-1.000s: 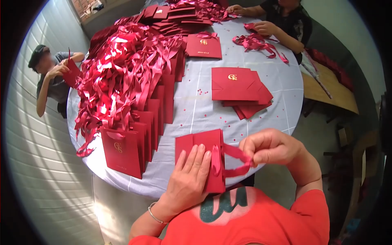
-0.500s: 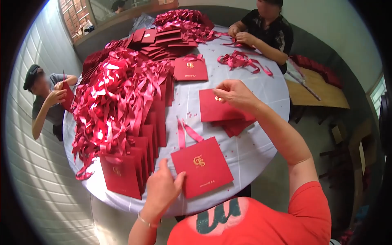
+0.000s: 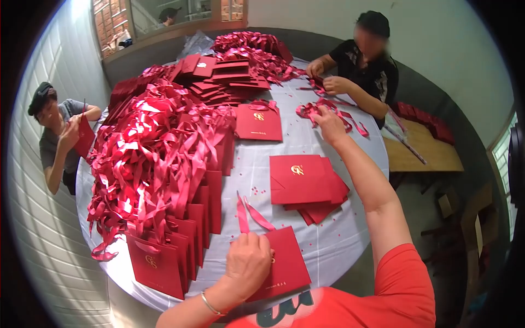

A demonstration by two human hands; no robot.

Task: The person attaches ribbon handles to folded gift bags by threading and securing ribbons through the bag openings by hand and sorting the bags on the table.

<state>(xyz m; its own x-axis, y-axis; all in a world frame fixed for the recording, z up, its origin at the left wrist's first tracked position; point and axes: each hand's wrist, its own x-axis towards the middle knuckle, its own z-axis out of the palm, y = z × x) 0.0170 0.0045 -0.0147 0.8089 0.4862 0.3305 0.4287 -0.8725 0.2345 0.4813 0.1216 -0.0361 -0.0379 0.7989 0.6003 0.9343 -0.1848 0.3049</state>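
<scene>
My left hand point(image 3: 249, 263) is closed over the upper left edge of a red paper bag point(image 3: 289, 265) with gold print, which lies flat near the table's front edge. Its fingertips are hidden beneath the knuckles. Two pink ribbon ends point(image 3: 257, 214) stretch from the bag's top across the cloth. My right hand point(image 3: 332, 127) reaches far forward, its fingers pinched at a loose heap of dark pink ribbons point(image 3: 350, 117). A fanned stack of flat red bags point(image 3: 306, 186) lies below my right forearm.
At left, rows of standing red bags point(image 3: 156, 270) lie under a mass of ribbons point(image 3: 147, 147). More bags point(image 3: 258, 123) and ribbons are farther back. One person point(image 3: 68, 131) handles a bag at left; another point(image 3: 363, 65) works with ribbon at back right. A wooden table point(image 3: 424, 145) stands at right.
My right hand has left the bag stack and moved forward to the ribbon heap. My left hand has shifted from the bag's left side onto its top edge and closed.
</scene>
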